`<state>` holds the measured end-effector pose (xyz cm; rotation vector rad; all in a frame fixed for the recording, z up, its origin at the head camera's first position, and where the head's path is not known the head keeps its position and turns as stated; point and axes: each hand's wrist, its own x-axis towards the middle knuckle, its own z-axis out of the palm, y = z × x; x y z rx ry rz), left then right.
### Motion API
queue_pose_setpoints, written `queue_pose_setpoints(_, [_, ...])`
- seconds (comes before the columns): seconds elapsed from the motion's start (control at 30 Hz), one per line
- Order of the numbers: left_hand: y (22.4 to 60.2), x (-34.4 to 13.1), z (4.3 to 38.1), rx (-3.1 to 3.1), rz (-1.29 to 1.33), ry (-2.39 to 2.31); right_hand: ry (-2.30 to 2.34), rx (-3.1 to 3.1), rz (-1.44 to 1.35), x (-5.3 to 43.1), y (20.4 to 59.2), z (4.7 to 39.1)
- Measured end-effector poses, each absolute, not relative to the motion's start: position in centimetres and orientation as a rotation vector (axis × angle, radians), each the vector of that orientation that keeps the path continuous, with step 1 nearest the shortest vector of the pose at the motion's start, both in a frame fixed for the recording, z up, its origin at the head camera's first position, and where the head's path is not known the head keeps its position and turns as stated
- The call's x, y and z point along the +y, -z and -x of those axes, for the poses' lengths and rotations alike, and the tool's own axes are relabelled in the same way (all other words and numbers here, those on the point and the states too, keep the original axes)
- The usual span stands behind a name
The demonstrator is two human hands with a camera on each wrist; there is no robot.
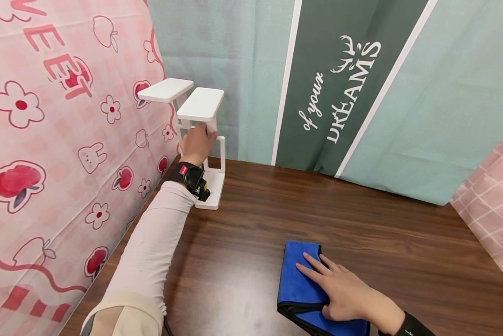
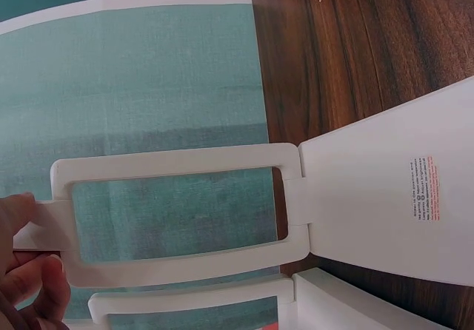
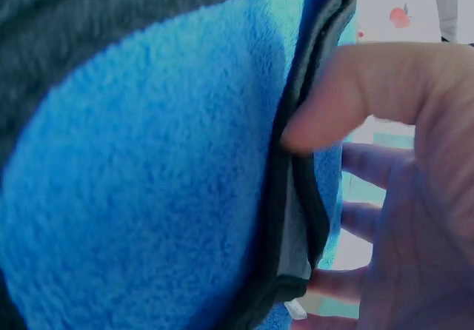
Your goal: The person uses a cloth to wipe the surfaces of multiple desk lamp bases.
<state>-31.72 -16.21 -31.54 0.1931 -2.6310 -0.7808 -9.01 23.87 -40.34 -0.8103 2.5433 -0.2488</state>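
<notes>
My left hand (image 1: 198, 143) grips the upright of a white folding stand (image 1: 201, 103) just below its flat top plate. In the left wrist view, the fingers (image 2: 26, 211) hold a narrow white neck above an open rectangular frame (image 2: 178, 163). The frame joins a flat white base (image 2: 370, 189) bearing small print. Close beside it stands a second, similar white stand (image 1: 166, 89). My right hand (image 1: 345, 291) rests on a folded blue towel (image 1: 297, 275) with black edging, its fingers spread. The right wrist view shows the thumb (image 3: 333, 100) against the towel's black edge.
Both stands are on the dark wooden table (image 1: 251, 224), near its back left corner. A pink patterned curtain (image 1: 66, 154) hangs along the left, a green curtain (image 1: 243, 70) with lettering behind, and a pink checked cloth (image 1: 492, 200) at right.
</notes>
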Motion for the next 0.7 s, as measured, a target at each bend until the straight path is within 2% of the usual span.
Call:
queue_pose_setpoints(0.17, [31.5, -15.9, 31.5, -2.615, -0.185, 0.76, 0.231, 2.587, 0.894, 24.0, 40.3, 9.1])
queue_pose_setpoints(0.43, [31.3, -15.5, 31.2, -2.616, -0.172, 0.746, -0.005, 3.058, 1.253, 23.5, 41.2, 9.1])
queue_pose_setpoints(0.7, [31.6, -15.3, 30.5, -2.628, -0.171, 0.734, 0.02, 3.111, 1.323, 23.0, 40.9, 9.1])
